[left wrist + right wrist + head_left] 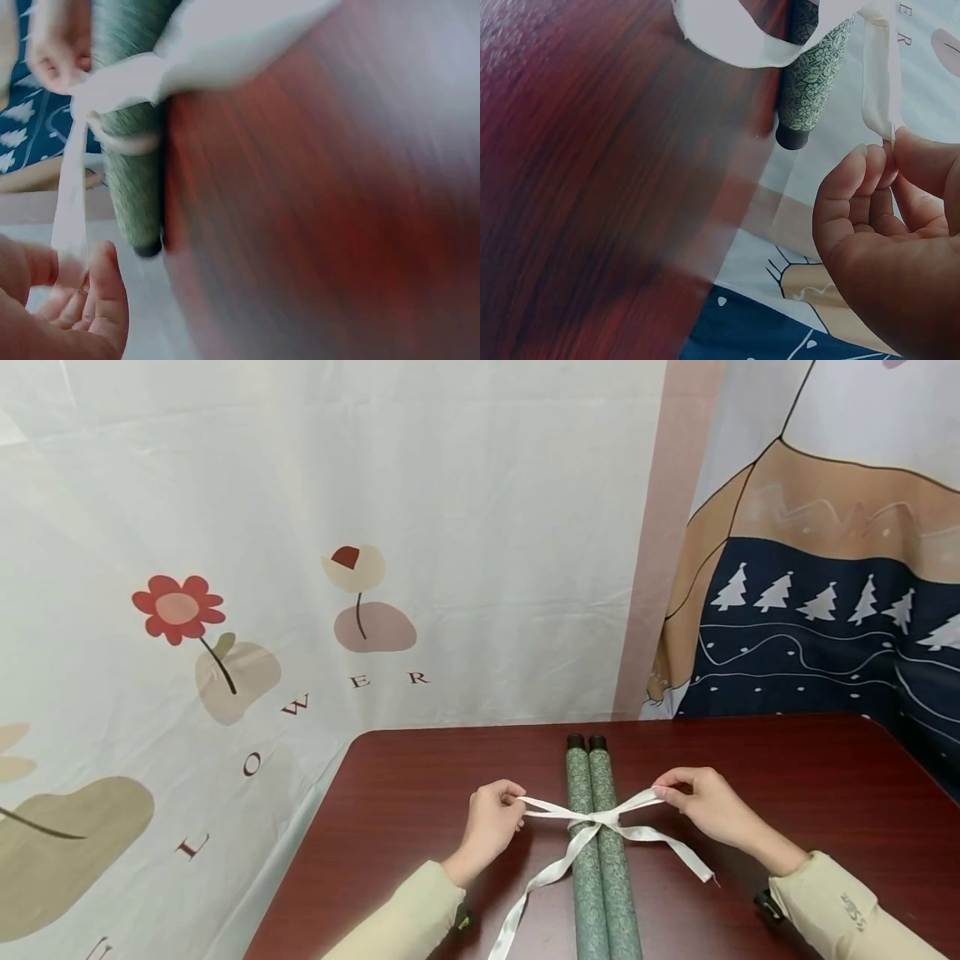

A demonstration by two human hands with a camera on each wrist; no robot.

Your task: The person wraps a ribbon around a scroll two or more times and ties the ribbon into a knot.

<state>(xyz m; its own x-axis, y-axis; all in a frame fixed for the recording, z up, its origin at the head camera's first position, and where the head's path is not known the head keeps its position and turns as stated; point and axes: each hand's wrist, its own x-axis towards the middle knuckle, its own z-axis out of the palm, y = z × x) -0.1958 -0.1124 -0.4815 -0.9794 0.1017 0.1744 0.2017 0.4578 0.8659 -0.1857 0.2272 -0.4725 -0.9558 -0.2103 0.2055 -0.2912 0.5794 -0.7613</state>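
Note:
Two green patterned rolls (pixel 604 877) with black end caps lie side by side on the table, pointing away from me. A white ribbon (pixel 555 870) is tied around both, with a bow knot on top. Left of the rolls, my left hand (pixel 493 820) pinches one bow loop between thumb and fingers. On the other side my right hand (pixel 708 802) pinches the opposite loop, and the ribbon is stretched between the hands. Both loose tails hang over the rolls, one toward the front left, the other to the right. In the right wrist view the right hand (pixel 889 202) holds the loop's end.
The dark red wooden table (pixel 420 777) has rounded far corners. Behind it hangs a pale cloth (pixel 487 527) printed with flowers and letters, beside a dark blue cloth (pixel 795 652) with white trees.

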